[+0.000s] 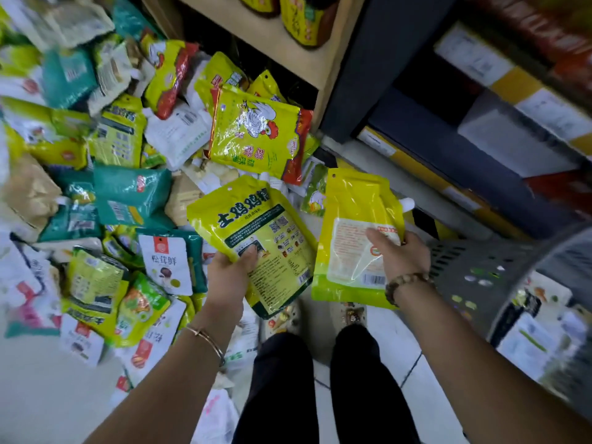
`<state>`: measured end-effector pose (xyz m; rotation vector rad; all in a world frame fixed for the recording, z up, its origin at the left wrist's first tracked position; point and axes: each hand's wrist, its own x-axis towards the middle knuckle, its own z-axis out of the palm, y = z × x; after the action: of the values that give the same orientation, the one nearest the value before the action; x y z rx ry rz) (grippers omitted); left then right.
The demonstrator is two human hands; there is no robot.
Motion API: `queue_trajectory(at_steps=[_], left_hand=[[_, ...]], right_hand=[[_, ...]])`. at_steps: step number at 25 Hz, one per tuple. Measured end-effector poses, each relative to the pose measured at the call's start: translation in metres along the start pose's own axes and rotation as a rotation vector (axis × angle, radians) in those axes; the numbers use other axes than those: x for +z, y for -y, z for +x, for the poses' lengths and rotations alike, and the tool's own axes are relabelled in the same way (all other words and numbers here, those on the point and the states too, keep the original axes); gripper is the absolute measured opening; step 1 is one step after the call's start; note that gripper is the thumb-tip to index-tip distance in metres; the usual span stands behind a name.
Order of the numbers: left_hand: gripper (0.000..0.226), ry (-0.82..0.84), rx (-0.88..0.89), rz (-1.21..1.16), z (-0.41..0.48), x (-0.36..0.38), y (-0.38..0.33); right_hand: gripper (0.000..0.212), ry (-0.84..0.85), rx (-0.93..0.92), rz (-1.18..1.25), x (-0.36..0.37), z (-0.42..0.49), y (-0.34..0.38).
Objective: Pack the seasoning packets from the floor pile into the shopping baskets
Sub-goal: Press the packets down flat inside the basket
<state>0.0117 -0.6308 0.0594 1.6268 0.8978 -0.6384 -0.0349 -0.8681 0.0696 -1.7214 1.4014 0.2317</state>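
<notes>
My left hand (232,267) pinched the yellow chicken-essence pouch (256,225) by its lower edge; my right hand (404,255) gripped a second yellow pouch (352,219) beside the grey shopping basket (474,270), both held clear of the floor pile (112,187). Film looked slick, contents light and shifting: I judged edge seams safest

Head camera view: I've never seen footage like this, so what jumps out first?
Two bright packets fill the middle: the left hand grips a yellow packet with bold black characters, and the right hand grips a yellow packet with a white label. Behind them, a sprawling pile of seasoning packets in yellow, teal and white covers the floor on the left. A grey shopping basket sits at the right, beside the right wrist.
</notes>
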Motion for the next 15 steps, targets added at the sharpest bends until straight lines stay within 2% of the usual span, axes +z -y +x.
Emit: queue_trajectory(at_steps=[4, 7, 11, 13, 15], left_hand=[[0.025, 0.093, 0.091, 0.182, -0.046, -0.008, -0.022], [0.016, 0.199, 0.23, 0.273, -0.084, 0.004, -0.036], [0.007, 0.345, 0.303, 0.315, -0.142, 0.051, -0.034], [0.014, 0.4, 0.332, 0.324, -0.171, 0.088, -0.021], [0.009, 0.437, 0.359, 0.378, -0.197, 0.129, -0.003]], right_hand=[[0.027, -0.077, 0.007, 0.112, -0.063, -0.048, -0.002], [0.028, -0.145, 0.027, 0.158, -0.109, -0.072, -0.016], [0.026, -0.243, 0.056, 0.183, -0.183, -0.081, -0.051], [0.024, -0.274, 0.089, 0.192, -0.226, -0.079, -0.077], [0.024, -0.318, 0.123, 0.211, -0.267, -0.071, -0.108]])
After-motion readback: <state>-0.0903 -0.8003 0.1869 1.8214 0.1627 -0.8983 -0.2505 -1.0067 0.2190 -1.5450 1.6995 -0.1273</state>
